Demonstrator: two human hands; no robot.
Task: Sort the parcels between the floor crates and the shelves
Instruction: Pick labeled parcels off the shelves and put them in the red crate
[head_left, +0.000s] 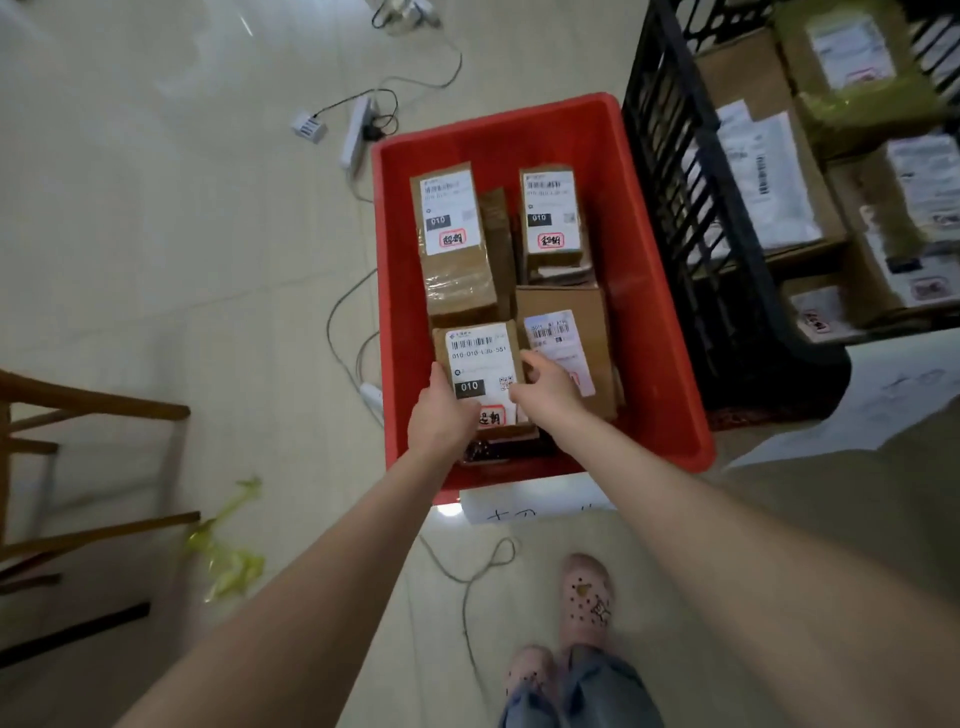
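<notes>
A red floor crate (660, 322) holds several brown cardboard parcels with white labels. Both my hands grip the nearest small parcel (480, 358) from its two sides: my left hand (441, 415) on its left edge, my right hand (548, 389) on its right edge. Two taller parcels stand at the far side, one on the left (452, 244) and one on the right (550, 218). A wider box (571, 338) lies behind my right hand. A dark item under the held parcel is mostly hidden.
A black slatted crate (691, 208) full of parcels stands to the right. Cables and a power strip (358, 132) lie on the tiled floor to the left. A wooden frame (78, 467) and yellow plastic scrap (228, 545) sit lower left. My feet (582, 597) are below the crate.
</notes>
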